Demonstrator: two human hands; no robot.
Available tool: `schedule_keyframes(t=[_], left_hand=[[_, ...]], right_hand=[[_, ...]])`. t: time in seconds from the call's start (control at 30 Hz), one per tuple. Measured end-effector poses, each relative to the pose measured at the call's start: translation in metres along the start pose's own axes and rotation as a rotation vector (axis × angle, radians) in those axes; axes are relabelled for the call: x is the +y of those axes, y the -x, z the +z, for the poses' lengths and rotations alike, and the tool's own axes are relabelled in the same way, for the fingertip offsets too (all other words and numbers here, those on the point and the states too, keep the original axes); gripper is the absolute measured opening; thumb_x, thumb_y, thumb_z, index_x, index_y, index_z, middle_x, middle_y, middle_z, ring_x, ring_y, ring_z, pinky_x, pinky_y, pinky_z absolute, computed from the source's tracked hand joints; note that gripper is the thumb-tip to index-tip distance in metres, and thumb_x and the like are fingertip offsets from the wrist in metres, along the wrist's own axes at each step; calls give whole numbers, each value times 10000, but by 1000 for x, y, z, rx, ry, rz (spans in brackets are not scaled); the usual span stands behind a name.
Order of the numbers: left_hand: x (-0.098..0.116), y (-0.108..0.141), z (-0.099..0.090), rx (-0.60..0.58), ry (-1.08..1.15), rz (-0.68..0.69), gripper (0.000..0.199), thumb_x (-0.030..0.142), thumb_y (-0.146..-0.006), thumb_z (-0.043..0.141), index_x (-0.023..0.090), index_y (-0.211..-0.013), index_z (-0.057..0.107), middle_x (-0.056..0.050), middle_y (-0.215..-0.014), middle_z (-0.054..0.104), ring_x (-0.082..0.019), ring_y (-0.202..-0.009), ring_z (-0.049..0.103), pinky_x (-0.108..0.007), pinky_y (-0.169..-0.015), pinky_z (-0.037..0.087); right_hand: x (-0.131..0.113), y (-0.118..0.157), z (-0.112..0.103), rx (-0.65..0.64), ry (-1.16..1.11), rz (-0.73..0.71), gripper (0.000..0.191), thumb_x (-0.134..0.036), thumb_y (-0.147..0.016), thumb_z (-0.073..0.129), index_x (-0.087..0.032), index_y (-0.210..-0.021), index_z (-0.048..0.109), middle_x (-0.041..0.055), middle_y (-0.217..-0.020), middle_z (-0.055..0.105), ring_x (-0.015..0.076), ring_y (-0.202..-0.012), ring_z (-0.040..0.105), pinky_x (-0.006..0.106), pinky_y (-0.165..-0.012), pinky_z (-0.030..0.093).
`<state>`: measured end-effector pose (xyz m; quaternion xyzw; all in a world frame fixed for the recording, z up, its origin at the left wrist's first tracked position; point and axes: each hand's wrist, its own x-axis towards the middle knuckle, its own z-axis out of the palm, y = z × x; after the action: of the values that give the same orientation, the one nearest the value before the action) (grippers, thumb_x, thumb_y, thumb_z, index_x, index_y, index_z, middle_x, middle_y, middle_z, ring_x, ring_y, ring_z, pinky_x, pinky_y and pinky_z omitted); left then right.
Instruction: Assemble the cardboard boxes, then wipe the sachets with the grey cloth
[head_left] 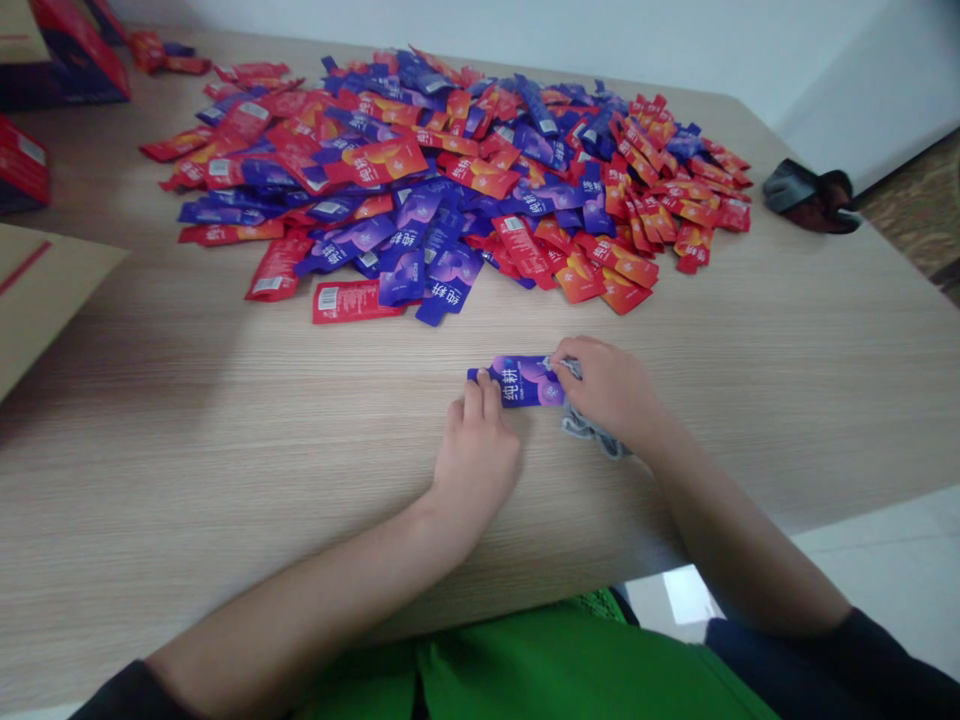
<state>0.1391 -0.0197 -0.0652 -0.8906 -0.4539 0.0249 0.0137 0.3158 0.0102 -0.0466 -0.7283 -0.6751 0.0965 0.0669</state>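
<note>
A purple sachet point(532, 381) with white lettering lies flat on the wooden table, its long side running left to right. My left hand point(478, 450) holds down its left end, with bent fingertips pressed on the sachet's capped or narrowed tip. In my right hand point(611, 390) is a crumpled grey cloth point(592, 430), pinched and bunched under the palm. The fingertips of that hand press the cloth onto the sachet's right end. Part of the cloth hangs out below the hand, and the sachet's right edge is hidden by it.
Behind my hands spreads a big heap of red-orange and purple sachets point(450, 170). Cardboard boxes point(52, 290) with red and dark sides stand at the left. A dark, shiny crumpled object point(810, 197) sits near the table's right edge. A white wall rises behind.
</note>
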Motion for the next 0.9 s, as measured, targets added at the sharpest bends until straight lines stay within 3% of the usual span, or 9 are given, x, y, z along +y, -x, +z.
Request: schedule_keyframes(t=[0.9], left_hand=[[-2,-1,1,-18,-1,-17,562,135,-870,452,-119,-1372,446,-324,-1444,450,-392,-1271,490,-466,-911,508]], right_hand=[[18,11,-1,-5,-7,155,171,-246,-880,509,-246,-923,675,51,-1005,723,244,-871,654,316,-645,394]])
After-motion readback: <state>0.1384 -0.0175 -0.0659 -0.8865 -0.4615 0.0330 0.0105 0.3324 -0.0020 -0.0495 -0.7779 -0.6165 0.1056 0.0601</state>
